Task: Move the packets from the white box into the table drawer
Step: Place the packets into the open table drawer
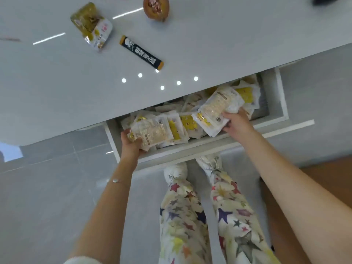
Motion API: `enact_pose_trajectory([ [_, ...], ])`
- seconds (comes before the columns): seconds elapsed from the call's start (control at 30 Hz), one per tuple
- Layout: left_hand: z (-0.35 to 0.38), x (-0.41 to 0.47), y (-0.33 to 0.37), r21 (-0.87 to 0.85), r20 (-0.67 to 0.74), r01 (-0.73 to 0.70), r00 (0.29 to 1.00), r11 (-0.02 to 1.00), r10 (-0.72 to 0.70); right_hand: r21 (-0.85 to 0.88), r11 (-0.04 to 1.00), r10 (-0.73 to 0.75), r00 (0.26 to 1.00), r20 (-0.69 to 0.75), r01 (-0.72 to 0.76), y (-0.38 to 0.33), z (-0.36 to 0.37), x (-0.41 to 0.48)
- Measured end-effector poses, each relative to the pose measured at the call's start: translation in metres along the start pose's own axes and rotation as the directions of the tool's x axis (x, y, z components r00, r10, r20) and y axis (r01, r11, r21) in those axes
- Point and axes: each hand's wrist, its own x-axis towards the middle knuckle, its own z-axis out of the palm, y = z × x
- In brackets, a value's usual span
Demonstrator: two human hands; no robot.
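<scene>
White drawer (190, 149): pulled out from under the counter (209, 44) towards the person, so its inside is open from above. Loose white-and-yellow packets (187, 123) are heaped across most of its width.
Left grip (131, 141): fingers and thumb are clenched round the left stack (150, 133), several flat packets held together. It sits low at the drawer's near left corner, touching or just over the heap; I cannot tell which.
Right grip (237, 121): grasping the right stack (215, 109) by its near end, over the right half of the drawer. The stack is tilted, with its far end higher than the heap.
Why two stacks: taking packets in bundles, one per grip, probably saves trips, and each bundle is held over its own side of the drawer.
White box: not in view, so how many packets remain in it cannot be told.
Progress: the drawer looks nearly full, so the task seems well along.
Next move: probably laying both stacks flat. A heap that stands too high could catch the counter's underside when the drawer closes.
On the counter: a yellow-and-white snack pouch (91, 25), a black stick sachet (142, 52) near the edge, and a brown round thing (156, 8) farther back.
Below: star-patterned trousers (182, 216) over a grey tiled floor (47, 187).
</scene>
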Motion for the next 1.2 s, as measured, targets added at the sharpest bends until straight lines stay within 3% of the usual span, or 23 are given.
enact_pose_trajectory([
  [0.17, 0.017, 0.006, -0.013, -0.093, -0.064, -0.027, 0.998, 0.995, 0.021, -0.110, 0.993, 0.036, 0.997, -0.075, -0.044, 0.010, 0.008, 0.023],
  [0.27, 0.021, -0.009, -0.007, -0.024, -0.067, -0.038, 0.997, 0.999, 0.037, -0.255, 0.967, -0.030, 0.987, -0.160, -0.011, 0.009, 0.013, 0.018],
  [0.33, 0.020, -0.028, 0.005, 0.151, -0.090, -0.100, 0.989, 0.983, 0.115, -0.503, 0.864, -0.127, 0.973, -0.195, 0.012, -0.001, 0.016, 0.005],
  [0.4, 0.015, -0.055, 0.023, 0.313, -0.121, -0.190, 0.964, 0.931, 0.237, -0.752, 0.659, -0.243, 0.950, -0.194, 0.015, -0.018, 0.021, -0.020],
  [0.47, 0.006, -0.088, 0.047, 0.370, -0.094, -0.290, 0.933, 0.883, 0.346, -0.822, 0.550, -0.343, 0.937, -0.060, 0.148, -0.038, 0.030, -0.052],
  [0.57, -0.012, -0.145, 0.093, 0.424, -0.038, -0.431, 0.870, 0.797, 0.491, -0.835, 0.415, -0.419, 0.891, 0.175, 0.360, -0.077, 0.050, -0.112],
  [0.67, -0.034, -0.206, 0.144, 0.514, -0.029, -0.499, 0.803, 0.698, 0.595, -0.857, 0.191, -0.429, 0.826, 0.365, 0.478, -0.126, 0.071, -0.180],
  [0.8, -0.068, -0.287, 0.195, 0.685, -0.017, -0.480, 0.742, 0.548, 0.670, -0.817, -0.204, -0.393, 0.719, 0.573, 0.540, -0.187, 0.091, -0.274],
  [0.9, -0.096, -0.343, 0.216, 0.786, -0.045, -0.404, 0.717, 0.468, 0.695, -0.729, -0.390, -0.386, 0.619, 0.684, 0.562, -0.217, 0.106, -0.341],
  [1.07, -0.149, -0.417, 0.225, 0.821, -0.151, -0.344, 0.639, 0.455, 0.754, -0.560, -0.576, -0.329, 0.458, 0.826, 0.595, -0.236, 0.134, -0.431],
  [1.2, -0.194, -0.457, 0.211, 0.773, -0.335, -0.226, 0.649, 0.593, 0.683, -0.409, -0.640, -0.228, 0.347, 0.910, 0.651, -0.221, 0.178, -0.483],
])
